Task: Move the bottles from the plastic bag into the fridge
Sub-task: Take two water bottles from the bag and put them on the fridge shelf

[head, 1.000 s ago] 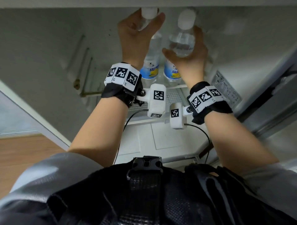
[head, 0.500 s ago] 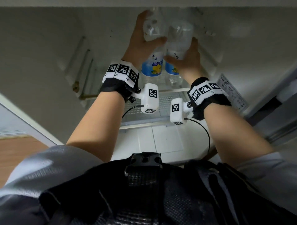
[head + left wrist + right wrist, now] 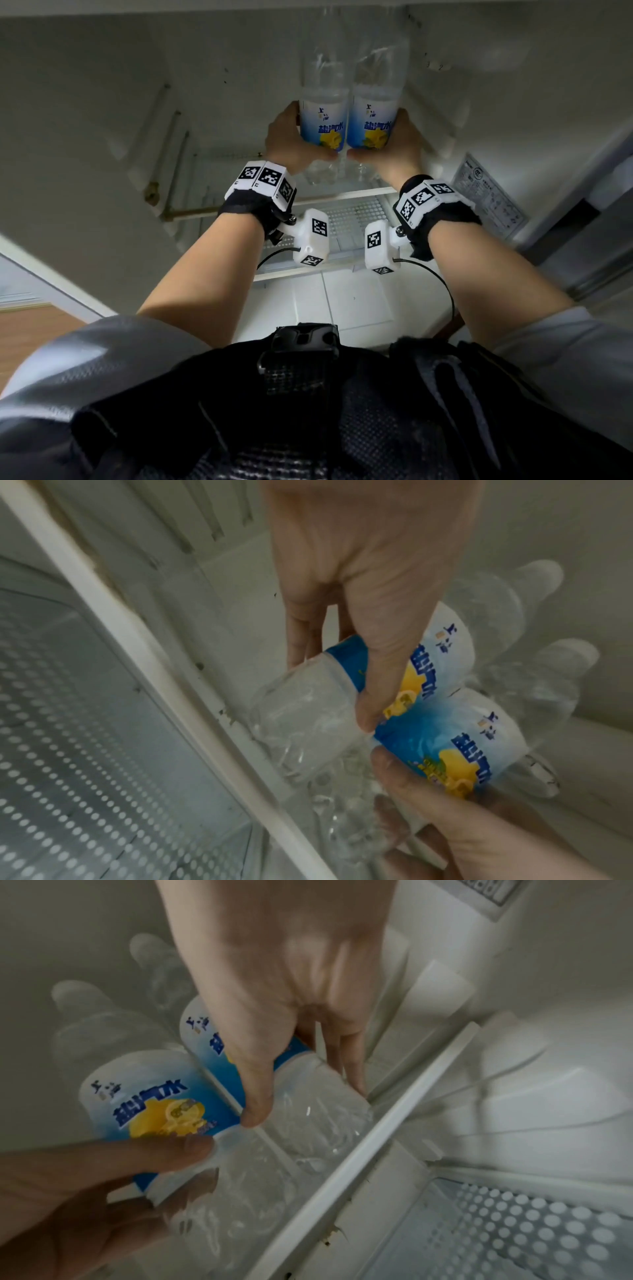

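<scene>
Clear PET bottles: two lemon-label water bottles side by side, labels touching, inside the fridge compartment at 12 o'clock in head view. Left bottle, right bottle. Caps point to the back wall; wrist views suggest they lie on, or just above, the compartment floor, can't tell which.
Left hand: left hand wraps the left bottle at its lower label, thumb over the label, fingers round the far side.
Right hand: right hand wraps the right bottle the same way, thumb on the label edge.
Plastic bag: not in view.
Risk 1: round bodies roll. If let go before they settle, either could roll toward the front lip & drop out.
Risk 2: thin walls look soft; a hard squeeze would buckle them & loosen the hold.
Risk 3: bottle bases sit near the lip, so a shut door might knock them unless pushed deeper.
Risk 4: bottles touch, so shifting one likely nudges the other.
Edges: white front lip runs just below the bottle bases; rail ribs on the left wall at 10 o'clock; moulded ledge on the right wall at 2 o'clock.
Open room: bare floor to the left of the left bottle, approx. 9 o'clock; less on the right. Depth toward 12 o'clock looks free past the caps. Perforated shelf at 6 o'clock below the hands.
</scene>
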`<state>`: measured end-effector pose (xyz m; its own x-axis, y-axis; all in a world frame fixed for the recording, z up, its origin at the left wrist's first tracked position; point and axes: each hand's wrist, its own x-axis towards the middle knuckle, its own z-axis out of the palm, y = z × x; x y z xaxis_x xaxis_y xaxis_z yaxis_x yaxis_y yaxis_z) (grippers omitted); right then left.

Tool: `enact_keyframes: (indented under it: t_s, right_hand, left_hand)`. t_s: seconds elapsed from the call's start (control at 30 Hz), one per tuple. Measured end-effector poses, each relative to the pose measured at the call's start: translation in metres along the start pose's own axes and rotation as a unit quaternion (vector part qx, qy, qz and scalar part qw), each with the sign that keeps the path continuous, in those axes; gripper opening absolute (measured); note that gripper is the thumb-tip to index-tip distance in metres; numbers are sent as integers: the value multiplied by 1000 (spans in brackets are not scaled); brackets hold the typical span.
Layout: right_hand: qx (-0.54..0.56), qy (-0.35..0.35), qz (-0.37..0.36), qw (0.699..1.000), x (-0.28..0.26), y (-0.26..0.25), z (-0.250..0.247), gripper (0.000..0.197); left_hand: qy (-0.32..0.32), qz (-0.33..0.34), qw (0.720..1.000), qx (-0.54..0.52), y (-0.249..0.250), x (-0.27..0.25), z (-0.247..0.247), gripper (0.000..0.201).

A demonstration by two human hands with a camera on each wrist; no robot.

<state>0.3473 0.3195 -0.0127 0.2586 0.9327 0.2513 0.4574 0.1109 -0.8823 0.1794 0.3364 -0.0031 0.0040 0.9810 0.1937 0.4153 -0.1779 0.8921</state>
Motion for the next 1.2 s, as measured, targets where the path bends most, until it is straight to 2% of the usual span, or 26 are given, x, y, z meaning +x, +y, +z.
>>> enact_keyframes:
  t_s: [0.13,0.23,0.37,0.67,1.0,1.07,1.2]
  right_hand:
    - [-11,4,-7,1000,5,-1,3,71]
    - [-27,15,-6,1000,13,-2,5,74]
    - [-55,4,-4,998,20,-2,8,83]
    - [-101,-10,-22,995,32,2,7,75]
    - [-91,-18,-5,996,33,4,7,79]
    - [-83,-21,0,996,31,4,7,77]
    - [-96,-19,12,995,24,10,4,60]
  left_hand:
    - [-9,10,999,-29,-5,8,8,82]
    - [-12,5,1000,-24,-4,15,12,77]
    - [0,6,1000,14,1,22,21,76]
    - [-24,-2,996,90,7,35,24,82]
    - [3,-6,998,66,4,27,30,70]
    - [3,-6,998,58,4,23,30,71]
    - [-3,-11,999,53,1,15,31,73]
